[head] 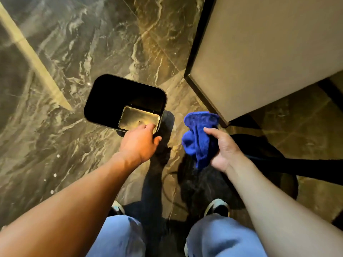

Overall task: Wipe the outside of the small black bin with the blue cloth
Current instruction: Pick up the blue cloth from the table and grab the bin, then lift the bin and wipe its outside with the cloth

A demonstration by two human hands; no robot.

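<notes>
The small black bin [104, 101] stands open-topped on the marble floor, tilted a little toward me, its pale bottom showing inside. My left hand [139, 143] grips the bin's near rim, fingers over the edge and thumb on the outer wall. To the right, my right hand [222, 149] holds the crumpled blue cloth [200, 134] in the air, apart from the bin. Most of the bin's outer walls are hidden from this angle.
A beige panel with a dark frame [259, 52] juts in at the upper right, its corner close to the cloth. A dark strap or hose [297, 164] lies on the floor at right. My shoes [217, 206] and blue trousers are below. Marble floor [65, 52] stretches left.
</notes>
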